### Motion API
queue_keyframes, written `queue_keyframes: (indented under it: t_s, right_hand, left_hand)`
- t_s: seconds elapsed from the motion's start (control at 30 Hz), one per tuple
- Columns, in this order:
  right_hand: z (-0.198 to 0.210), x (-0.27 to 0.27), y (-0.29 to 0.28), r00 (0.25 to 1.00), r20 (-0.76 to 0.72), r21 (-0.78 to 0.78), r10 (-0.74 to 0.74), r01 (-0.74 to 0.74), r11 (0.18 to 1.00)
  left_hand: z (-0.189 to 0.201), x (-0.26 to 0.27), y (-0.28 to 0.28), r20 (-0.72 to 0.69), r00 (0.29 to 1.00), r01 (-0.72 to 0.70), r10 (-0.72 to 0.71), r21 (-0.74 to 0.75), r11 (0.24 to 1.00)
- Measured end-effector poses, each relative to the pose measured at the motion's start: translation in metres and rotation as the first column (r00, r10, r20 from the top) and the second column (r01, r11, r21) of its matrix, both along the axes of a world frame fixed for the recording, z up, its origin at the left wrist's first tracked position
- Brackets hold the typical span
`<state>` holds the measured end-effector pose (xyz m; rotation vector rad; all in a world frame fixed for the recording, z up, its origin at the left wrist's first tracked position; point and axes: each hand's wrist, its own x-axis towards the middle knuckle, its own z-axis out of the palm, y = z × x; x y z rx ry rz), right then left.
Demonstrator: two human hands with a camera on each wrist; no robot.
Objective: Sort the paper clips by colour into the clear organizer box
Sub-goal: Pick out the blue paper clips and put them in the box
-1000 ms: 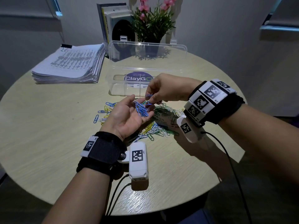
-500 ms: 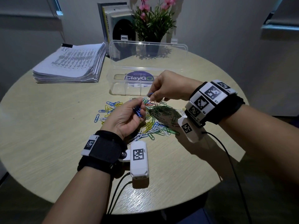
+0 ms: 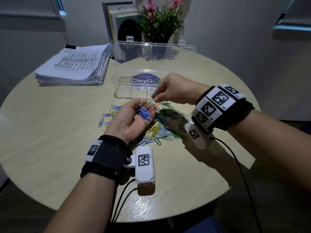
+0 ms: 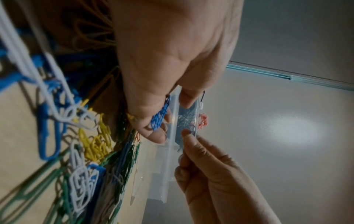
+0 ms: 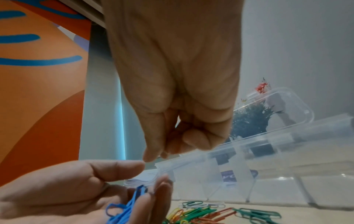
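Note:
My left hand (image 3: 134,116) lies palm up over the pile, fingers relaxed, with several blue paper clips (image 3: 144,113) resting on its fingers; those blue clips (image 5: 124,207) also show in the right wrist view. My right hand (image 3: 165,93) hovers just beyond it and pinches a single blue paper clip (image 3: 154,95) between thumb and forefinger, in front of the near wall of the clear organizer box (image 3: 127,91). The box's lid (image 3: 154,52) stands open behind it. Loose paper clips (image 3: 163,130) in blue, green, yellow, white and orange are spread on the table under both hands.
The round wooden table (image 3: 50,140) also holds a stack of printed papers (image 3: 74,68) at the back left. Books (image 3: 117,26) and a potted plant (image 3: 159,22) stand behind the box. Cables (image 3: 235,165) trail from both wrist cameras toward the near edge.
My left hand, curled round the blue clips half a second ago, has spread out palm up again. My right hand has risen from the pile with one blue clip.

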<state>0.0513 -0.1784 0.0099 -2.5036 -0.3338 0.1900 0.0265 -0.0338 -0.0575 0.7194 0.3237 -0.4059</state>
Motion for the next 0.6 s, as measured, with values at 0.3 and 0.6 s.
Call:
queue_keyframes:
  t_s: [0.3,0.6]
  right_hand:
    - [-0.003,0.0,0.0,0.999,-0.029,-0.208,-0.025,0.018,0.978]
    - [-0.027,-0.006,0.001,0.991,-0.134,-0.466,0.017,-0.079,0.881]
  left_hand:
    - [0.002,0.002,0.002,-0.011,0.999,-0.043,0.042,-0.062,0.997]
    - [0.0,0.004,0.002,-0.009,0.999,-0.04,0.039,-0.057,0.998]
